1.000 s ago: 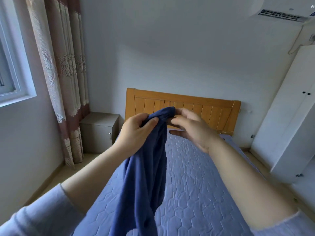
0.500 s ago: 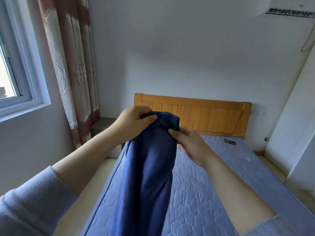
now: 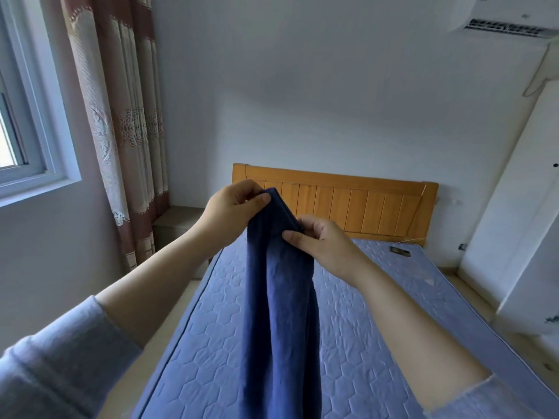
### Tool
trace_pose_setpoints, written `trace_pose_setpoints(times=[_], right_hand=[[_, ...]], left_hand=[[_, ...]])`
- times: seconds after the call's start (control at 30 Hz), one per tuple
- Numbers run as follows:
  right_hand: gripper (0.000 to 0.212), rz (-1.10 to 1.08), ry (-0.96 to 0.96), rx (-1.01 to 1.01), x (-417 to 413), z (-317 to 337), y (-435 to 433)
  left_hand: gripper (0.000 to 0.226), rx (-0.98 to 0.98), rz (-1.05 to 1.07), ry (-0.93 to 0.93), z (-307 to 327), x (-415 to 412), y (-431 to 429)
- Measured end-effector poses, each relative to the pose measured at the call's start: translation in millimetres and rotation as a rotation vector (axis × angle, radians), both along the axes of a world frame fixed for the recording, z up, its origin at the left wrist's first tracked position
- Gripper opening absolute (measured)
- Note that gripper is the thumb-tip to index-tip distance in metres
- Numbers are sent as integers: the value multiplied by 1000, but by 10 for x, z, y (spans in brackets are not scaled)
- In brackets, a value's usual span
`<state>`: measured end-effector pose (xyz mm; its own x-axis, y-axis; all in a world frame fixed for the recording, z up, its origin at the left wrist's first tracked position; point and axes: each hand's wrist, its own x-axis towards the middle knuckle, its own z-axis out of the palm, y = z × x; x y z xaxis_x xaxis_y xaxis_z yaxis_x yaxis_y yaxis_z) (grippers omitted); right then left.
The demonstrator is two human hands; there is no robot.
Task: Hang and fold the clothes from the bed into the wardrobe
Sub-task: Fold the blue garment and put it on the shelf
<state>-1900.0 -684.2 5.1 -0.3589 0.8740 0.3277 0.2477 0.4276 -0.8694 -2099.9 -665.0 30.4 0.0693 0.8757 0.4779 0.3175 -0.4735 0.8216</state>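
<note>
A dark blue garment (image 3: 281, 313) hangs down from both my hands above the bed (image 3: 363, 328), its lower end cut off by the frame's bottom edge. My left hand (image 3: 233, 211) pinches its top edge at the upper left. Slightly lower and to the right, my right hand (image 3: 320, 246) pinches the same top edge. The bed has a blue quilted mattress and a wooden headboard (image 3: 348, 204). The white wardrobe (image 3: 523, 207) stands at the right edge with its doors closed.
A small dark object (image 3: 400, 251) lies on the mattress near the headboard. A bedside cabinet (image 3: 178, 225) stands left of the bed, under a patterned curtain (image 3: 121, 116) beside the window (image 3: 21, 122). An air conditioner (image 3: 502, 16) hangs top right.
My hands have drawn apart along the garment's top edge, the right one lower than before. The view has turned left and up, showing more of the window.
</note>
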Motion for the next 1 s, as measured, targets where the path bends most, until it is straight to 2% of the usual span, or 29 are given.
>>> trace_pose_setpoints(times=[0.23,0.33,0.47,0.57,0.73,0.8,0.93,1.0], right_hand=[[7,-154,-183,48,393,-174,1],[15,-216,-262,70,562,-199,-8],[14,-288,-305,78,749,-189,-34],[22,-334,-377,115,858,-202,-45],[48,-303,-399,146,875,-150,-105],[44,-281,-380,157,867,-95,-117],[22,-271,-410,275,892,-8,-110],[23,-265,-485,305,914,-8,-105]], left_hand=[[19,-11,139,-56,-53,-122,184],[20,23,221,3,-69,-195,237],[21,53,327,7,-80,-234,288],[15,88,378,51,-89,-263,308],[13,144,388,147,-116,-290,328],[12,163,402,173,-129,-310,343],[11,174,409,198,-190,-364,374],[11,164,409,218,-230,-407,389]])
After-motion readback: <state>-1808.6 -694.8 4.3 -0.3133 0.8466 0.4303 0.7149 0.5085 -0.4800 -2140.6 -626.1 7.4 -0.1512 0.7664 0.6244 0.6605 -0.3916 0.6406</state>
